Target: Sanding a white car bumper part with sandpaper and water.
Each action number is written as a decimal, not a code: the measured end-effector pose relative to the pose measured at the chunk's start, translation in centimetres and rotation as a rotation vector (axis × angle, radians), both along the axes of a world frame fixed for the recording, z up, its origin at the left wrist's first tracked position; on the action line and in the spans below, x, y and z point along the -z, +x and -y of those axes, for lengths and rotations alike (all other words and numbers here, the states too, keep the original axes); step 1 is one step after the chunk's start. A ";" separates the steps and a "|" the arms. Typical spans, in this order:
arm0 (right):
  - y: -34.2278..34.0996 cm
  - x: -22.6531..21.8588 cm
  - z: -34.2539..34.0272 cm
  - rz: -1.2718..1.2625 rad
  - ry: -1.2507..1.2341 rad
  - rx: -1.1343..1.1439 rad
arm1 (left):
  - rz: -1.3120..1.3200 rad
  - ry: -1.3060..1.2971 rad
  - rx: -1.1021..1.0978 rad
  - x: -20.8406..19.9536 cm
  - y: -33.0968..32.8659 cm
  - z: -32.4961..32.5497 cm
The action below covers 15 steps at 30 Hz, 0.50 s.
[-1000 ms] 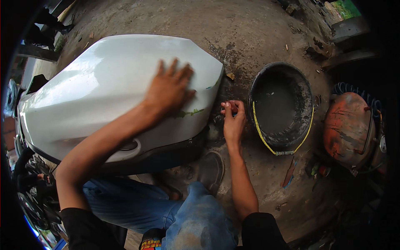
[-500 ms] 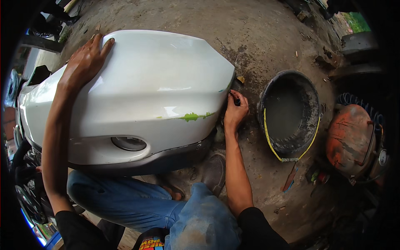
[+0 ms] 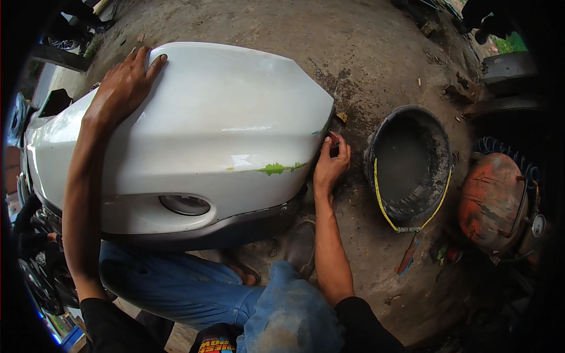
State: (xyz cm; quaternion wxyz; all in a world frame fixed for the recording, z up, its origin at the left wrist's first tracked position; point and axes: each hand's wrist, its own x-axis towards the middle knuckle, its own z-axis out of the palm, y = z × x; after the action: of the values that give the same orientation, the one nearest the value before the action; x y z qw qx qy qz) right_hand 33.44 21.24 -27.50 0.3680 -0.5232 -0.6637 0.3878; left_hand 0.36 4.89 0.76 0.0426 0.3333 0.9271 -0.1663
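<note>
A white car bumper [image 3: 223, 100] lies across my view, with a patch of bare green [image 3: 275, 169] on its lower right and a round lamp [image 3: 185, 204] set low in it. My left hand [image 3: 126, 82] lies on the upper left edge, fingers stretched and thumb apart. At the right end of the bumper, my right hand [image 3: 332, 165] pinches a small thin reddish-brown piece [image 3: 335, 140] between thumb and fingers, close against the edge. The fingers partly hide that piece, so its kind is unclear.
Right of my hand stands a black bucket [image 3: 372, 170] with murky water and a yellow handle. A rusty orange tank [image 3: 488, 191] with a gauge and coiled hose is farther right. A narrow scraper-like tool [image 3: 407, 256] lies below the bucket. Other people's legs [image 3: 88, 20] show far left.
My right hand has shifted slightly down and turned, showing more of the reddish-brown piece. My left hand stays on the bumper edge. The whole view has moved slightly.
</note>
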 end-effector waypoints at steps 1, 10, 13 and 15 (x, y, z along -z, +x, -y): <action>0.1 -0.2 0.1 -0.019 0.002 0.007 | 0.000 0.000 0.001 0.0 -0.1 0.0; 0.9 -1.1 1.2 0.056 0.065 -0.125 | -0.093 0.119 0.136 1.2 -0.6 0.9; 0.9 -2.2 1.4 0.146 0.062 -0.208 | -0.132 0.113 0.167 1.1 -0.7 0.9; 0.6 -2.0 0.9 0.160 0.060 -0.210 | -0.071 -0.032 0.074 0.5 -0.6 0.3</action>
State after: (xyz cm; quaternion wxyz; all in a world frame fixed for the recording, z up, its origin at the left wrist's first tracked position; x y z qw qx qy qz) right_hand 34.03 20.34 -25.49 0.2866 -0.4689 -0.7533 0.3612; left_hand -0.28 4.59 0.30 0.0090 0.3604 0.9123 -0.1941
